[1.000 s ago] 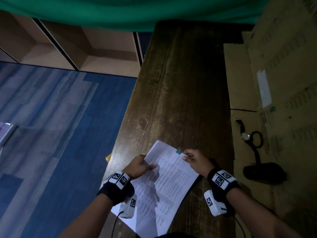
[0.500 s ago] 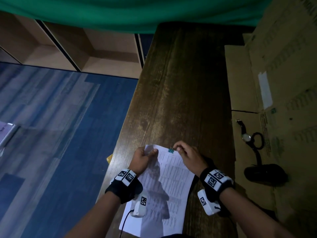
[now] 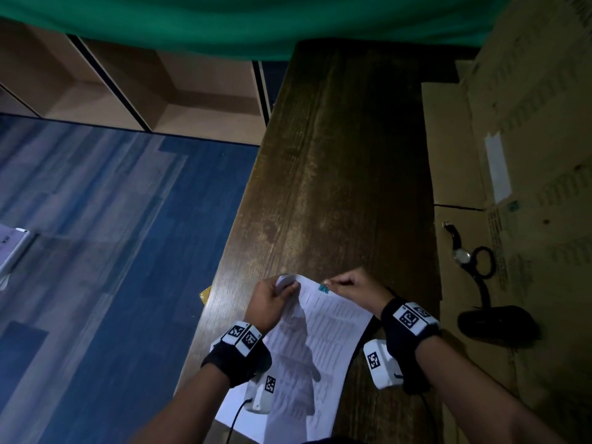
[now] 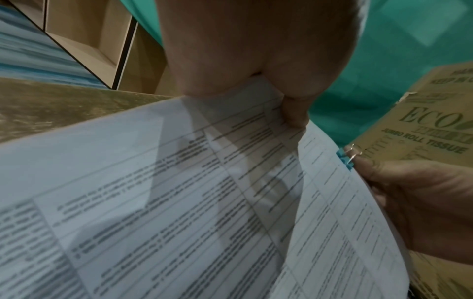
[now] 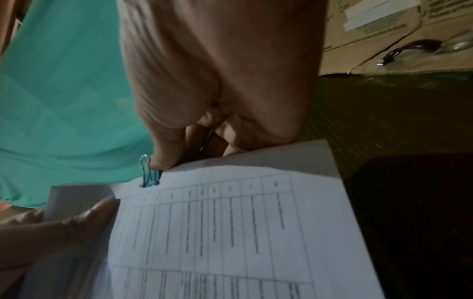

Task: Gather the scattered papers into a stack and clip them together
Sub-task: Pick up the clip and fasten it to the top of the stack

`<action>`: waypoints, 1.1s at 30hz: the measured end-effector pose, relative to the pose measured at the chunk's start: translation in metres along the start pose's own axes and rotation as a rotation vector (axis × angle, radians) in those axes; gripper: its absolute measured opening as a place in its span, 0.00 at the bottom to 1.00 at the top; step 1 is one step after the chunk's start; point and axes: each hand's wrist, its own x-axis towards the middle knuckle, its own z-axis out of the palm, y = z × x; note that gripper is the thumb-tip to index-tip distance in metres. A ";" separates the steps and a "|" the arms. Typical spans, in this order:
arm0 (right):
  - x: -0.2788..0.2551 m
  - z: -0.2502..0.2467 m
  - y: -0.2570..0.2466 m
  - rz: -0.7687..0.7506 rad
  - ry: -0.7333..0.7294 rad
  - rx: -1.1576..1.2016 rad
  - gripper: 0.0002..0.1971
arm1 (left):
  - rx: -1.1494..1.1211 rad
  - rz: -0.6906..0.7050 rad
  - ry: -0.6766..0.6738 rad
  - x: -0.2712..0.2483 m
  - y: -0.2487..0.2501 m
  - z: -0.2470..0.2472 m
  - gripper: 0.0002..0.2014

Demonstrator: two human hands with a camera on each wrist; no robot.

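Observation:
A stack of white printed papers (image 3: 320, 334) lies on the near end of the dark wooden table (image 3: 336, 161), its far edge lifted. My left hand (image 3: 272, 298) pinches the far left corner of the papers (image 4: 179, 192), thumb on top. A small teal binder clip (image 3: 324, 287) sits on the far edge of the sheets (image 5: 230, 222). My right hand (image 3: 349, 286) pinches that clip (image 5: 149, 178) by its wire handles, seen also in the left wrist view, where the clip (image 4: 345, 159) bites the paper edge.
Flattened cardboard boxes (image 3: 519, 155) cover the table's right side, with a wristwatch (image 3: 461, 251) and a black stand with a ring (image 3: 493, 318) on them. Green cloth (image 3: 256, 20) hangs at the far end. Blue floor (image 3: 96, 251) and wooden shelves (image 3: 128, 91) lie to the left.
Both hands moved toward the far edge of the papers. The left hand went from resting flat on the sheets to pinching the far left corner and lifting it; the right hand stays at the clip.

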 end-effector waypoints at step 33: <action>0.039 -0.021 0.069 0.162 0.028 -0.443 0.17 | 0.277 -0.128 -0.098 -0.011 -0.064 -0.049 0.07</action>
